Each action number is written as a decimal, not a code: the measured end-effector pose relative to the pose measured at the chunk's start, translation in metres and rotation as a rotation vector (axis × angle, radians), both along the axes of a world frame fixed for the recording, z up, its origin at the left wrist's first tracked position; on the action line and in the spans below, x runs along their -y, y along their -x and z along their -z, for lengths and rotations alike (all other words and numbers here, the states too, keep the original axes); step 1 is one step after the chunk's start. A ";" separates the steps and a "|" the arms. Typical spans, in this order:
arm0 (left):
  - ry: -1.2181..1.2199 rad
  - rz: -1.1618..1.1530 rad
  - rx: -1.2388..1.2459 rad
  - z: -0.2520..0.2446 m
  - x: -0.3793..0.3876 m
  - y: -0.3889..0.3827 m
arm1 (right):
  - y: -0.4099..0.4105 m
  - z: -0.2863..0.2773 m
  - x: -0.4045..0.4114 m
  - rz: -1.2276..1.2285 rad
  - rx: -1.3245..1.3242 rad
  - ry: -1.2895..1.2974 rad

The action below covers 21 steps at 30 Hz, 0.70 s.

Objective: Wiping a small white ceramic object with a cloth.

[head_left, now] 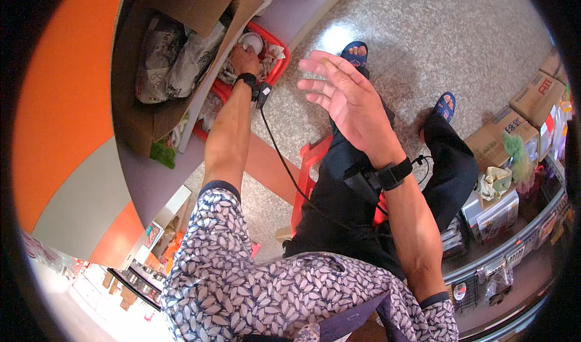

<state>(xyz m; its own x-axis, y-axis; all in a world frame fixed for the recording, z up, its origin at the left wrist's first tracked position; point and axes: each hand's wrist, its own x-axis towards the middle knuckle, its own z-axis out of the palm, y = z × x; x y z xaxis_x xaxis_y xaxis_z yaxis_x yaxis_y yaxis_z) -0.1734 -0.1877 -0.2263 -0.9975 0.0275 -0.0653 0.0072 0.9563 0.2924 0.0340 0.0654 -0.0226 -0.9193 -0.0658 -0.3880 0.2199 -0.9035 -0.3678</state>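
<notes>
My left hand [245, 61] reaches down into a red plastic basket [285, 63], its fingers over the rim of a small white round dish [252, 41]. Crumpled paper [273, 56] lies around the dish; my palm side and thumb are hidden. In front of my lap, my right hand [352, 101] is raised with its fingers apart and nothing in it. Beside the basket, an open cardboard box [193, 4] holds bundles wrapped in printed paper [193, 65]. A black strap with a small device and cable sits on each wrist.
A red plastic stool [305, 178] shows under my legs. Cardboard cartons [501, 135] and a shelf rack [513, 262] with packaged goods line the right side. An orange and grey panel [68, 115] stands at left. A green packet [163, 153] lies near the box. The cable [283, 160] crosses my front.
</notes>
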 end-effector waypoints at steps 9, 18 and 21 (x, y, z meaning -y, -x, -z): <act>-0.244 -0.027 0.041 0.005 0.022 -0.028 | -0.001 0.004 0.000 0.004 -0.014 -0.009; -0.711 -0.337 0.573 -0.026 0.006 -0.139 | -0.002 0.016 -0.001 0.027 -0.010 0.003; -0.901 -0.420 0.537 -0.022 0.013 -0.144 | -0.002 0.013 0.001 0.015 0.005 0.008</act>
<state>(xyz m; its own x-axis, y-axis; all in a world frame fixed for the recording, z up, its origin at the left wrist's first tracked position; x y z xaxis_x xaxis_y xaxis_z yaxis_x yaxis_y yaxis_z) -0.0296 -0.2006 -0.2045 -0.7877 -0.0492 -0.6141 -0.5993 0.2923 0.7453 0.0359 0.0646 -0.0360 -0.9183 -0.0555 -0.3919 0.2082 -0.9098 -0.3591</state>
